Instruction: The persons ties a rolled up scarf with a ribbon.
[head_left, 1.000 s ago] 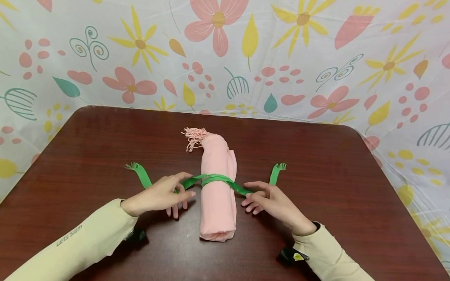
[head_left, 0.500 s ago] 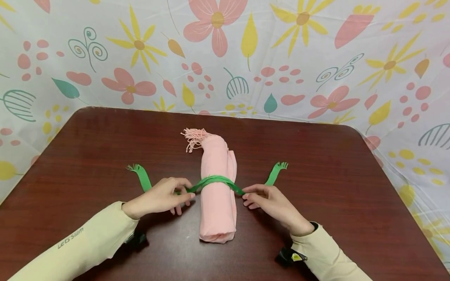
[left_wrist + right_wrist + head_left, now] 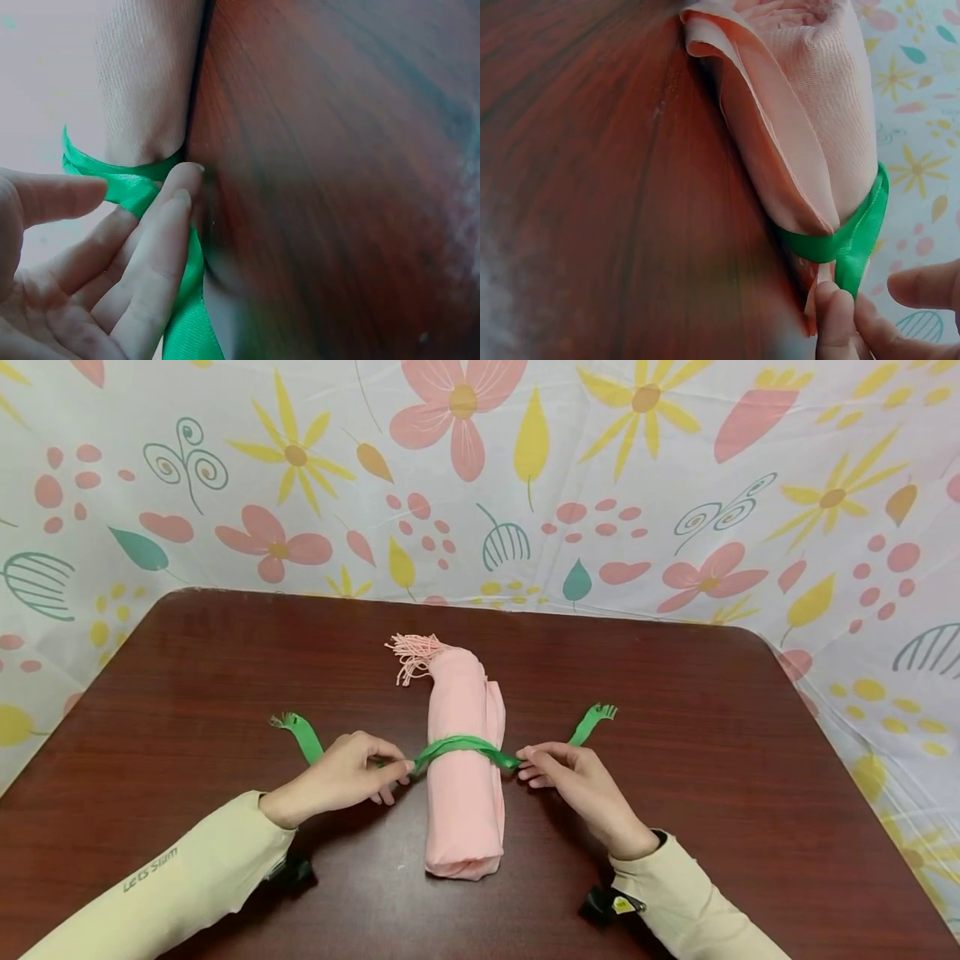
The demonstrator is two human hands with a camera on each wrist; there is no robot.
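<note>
A rolled pink scarf point(image 3: 465, 818) with a fringe at its far end lies lengthwise on the table. Around its middle runs a green ribbon point(image 3: 461, 742), crossed on top. My left hand point(image 3: 345, 777) holds the ribbon just left of the roll; in the left wrist view the ribbon point(image 3: 193, 322) passes among the curled fingers. On the other side my right hand point(image 3: 581, 789) holds the ribbon close to the roll, with the fingertips at the band point(image 3: 851, 270) in the right wrist view. Both frayed ribbon ends stick out beyond the hands, and the stretches behind the fingers are hidden.
The dark brown wooden table point(image 3: 712, 718) has rounded far corners. A white cloth point(image 3: 525, 552) printed with flowers and leaves hangs behind and beside it. Dark wrist devices sit under both cuffs.
Both hands have closed in on the ribbon near the roll, and the crossing band lies in a narrower strip over the scarf. The right frayed end has shifted slightly rightward. The scarf stays put.
</note>
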